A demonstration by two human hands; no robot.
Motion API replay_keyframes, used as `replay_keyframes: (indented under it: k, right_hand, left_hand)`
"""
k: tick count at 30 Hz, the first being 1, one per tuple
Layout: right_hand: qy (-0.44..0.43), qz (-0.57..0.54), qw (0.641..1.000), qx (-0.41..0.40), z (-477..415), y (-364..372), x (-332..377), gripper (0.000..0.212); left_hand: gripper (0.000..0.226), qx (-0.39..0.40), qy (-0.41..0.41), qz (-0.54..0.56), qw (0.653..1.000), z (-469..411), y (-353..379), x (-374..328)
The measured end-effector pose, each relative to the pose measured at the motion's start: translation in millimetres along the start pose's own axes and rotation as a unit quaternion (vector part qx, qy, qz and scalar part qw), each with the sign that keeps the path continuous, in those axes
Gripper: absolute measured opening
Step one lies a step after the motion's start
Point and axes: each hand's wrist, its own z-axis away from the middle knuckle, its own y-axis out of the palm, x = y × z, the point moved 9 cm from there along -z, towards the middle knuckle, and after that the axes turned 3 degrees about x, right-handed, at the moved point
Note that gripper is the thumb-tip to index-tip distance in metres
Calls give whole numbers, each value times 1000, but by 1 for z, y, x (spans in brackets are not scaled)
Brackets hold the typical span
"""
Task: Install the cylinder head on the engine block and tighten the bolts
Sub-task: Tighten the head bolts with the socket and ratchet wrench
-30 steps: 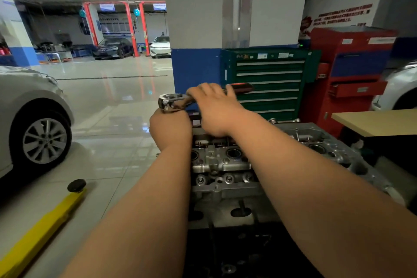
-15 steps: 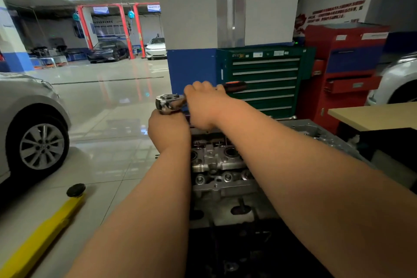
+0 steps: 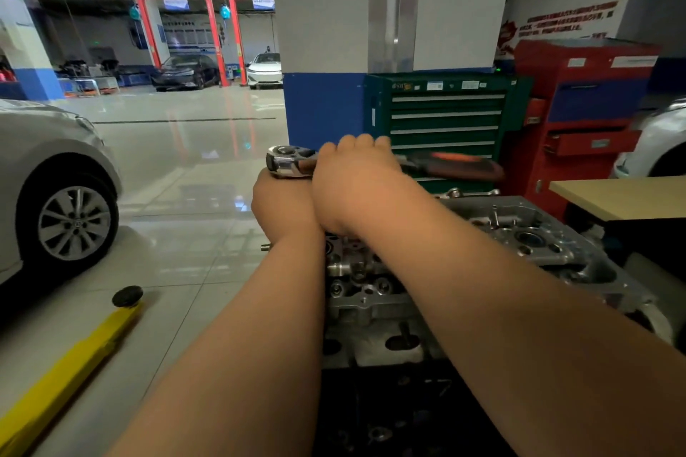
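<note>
A grey metal cylinder head (image 3: pixel 365 295) sits on the dark engine block (image 3: pixel 393 415) straight ahead of me. Above its far end is a ratchet wrench (image 3: pixel 290 161) with a chrome head and a red and black handle, blurred, pointing right. My right hand (image 3: pixel 358 184) grips the wrench shaft just beside the chrome head. Directly under that head my left hand (image 3: pixel 284 206) is closed in a fist round the wrench's drive shaft; its fingers and the bolt below are hidden.
Another grey engine casting (image 3: pixel 538 241) lies to the right of the head, with a wooden tabletop (image 3: pixel 623 197) beyond it. Green (image 3: pixel 445 122) and red (image 3: pixel 582 115) tool cabinets stand behind. A silver car (image 3: pixel 55 197) and a yellow lift arm (image 3: pixel 63 382) are on the left.
The wrench handle has swung and more of it now sticks out to the right of my right hand. Both hands keep their grip in the same place.
</note>
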Motion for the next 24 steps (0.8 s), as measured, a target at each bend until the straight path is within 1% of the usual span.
replay_keyframes:
  k: [1, 2, 3, 4, 5, 6, 7, 9, 11, 12, 13, 14, 15, 16, 17, 19, 21, 23, 24]
  right_hand:
    - [4, 15, 999, -28, 11, 0, 10, 50]
    - [-7, 29, 997, -68, 21, -1, 19, 47]
    - [-19, 36, 995, -94, 25, -2, 25, 44]
    - [-26, 30, 994, -97, 23, -2, 21, 44]
    - [-32, 20, 996, -84, 16, -2, 12, 48]
    - [-46, -3, 997, -62, 5, -2, 2, 51]
    - [-69, -35, 996, -34, -5, -3, -5, 53]
    - [-93, -72, 993, 10, -16, -5, -9, 53]
    - [-51, -22, 998, 17, -15, -6, -2, 52]
    - [-25, 3, 1000, 13, -7, -6, 3, 52]
    - [-14, 15, 1000, -4, 4, -6, 12, 50]
    - [-17, 17, 999, -36, 16, -5, 18, 49]
    - [-23, 12, 998, -65, 25, -5, 20, 54]
    - [-29, 7, 996, -82, 29, -5, 17, 58]
    - [-33, 2, 996, -78, 25, -5, 9, 57]
    - [-58, -47, 997, -24, 5, -1, -5, 55]
    - [-79, -85, 993, 24, -11, -2, -11, 56]
    - [-42, -26, 999, 23, -13, -4, -6, 58]
    - [-19, 6, 1000, 6, -7, -4, 0, 56]
  left_hand:
    - [4, 30, 45, 32, 998, 3, 5, -8]
    - [9, 69, 107, 58, 990, 8, 13, -19]
    - [15, 98, 139, 57, 984, 11, 18, -25]
    - [14, 83, 117, 26, 989, 6, 16, -18]
    - [10, 36, 60, -9, 997, -2, 8, -7]
    - [8, -3, 9, -37, 999, -5, 0, 2]
    - [6, -15, -14, -50, 999, -6, -2, 7]
    - [7, -15, -14, -53, 998, -3, -3, 4]
    - [15, 1, -13, -57, 998, -1, -1, 0]
    - [18, 14, -10, -49, 999, -2, 0, 1]
    - [17, 23, -10, -16, 1000, -4, 2, 5]
    - [15, 28, -22, 21, 999, -6, 3, 8]
    - [13, 27, -34, 34, 998, -7, 3, 12]
    - [12, 26, -36, 19, 999, -8, 3, 12]
    - [11, 24, -31, -15, 999, -7, 2, 11]
    - [6, 8, -17, -59, 998, -6, 0, 4]
    - [7, 4, -14, -73, 997, -5, 0, 1]
    - [13, 13, -14, -83, 996, -5, 1, 0]
    - [13, 12, -13, -76, 997, -5, 0, 3]
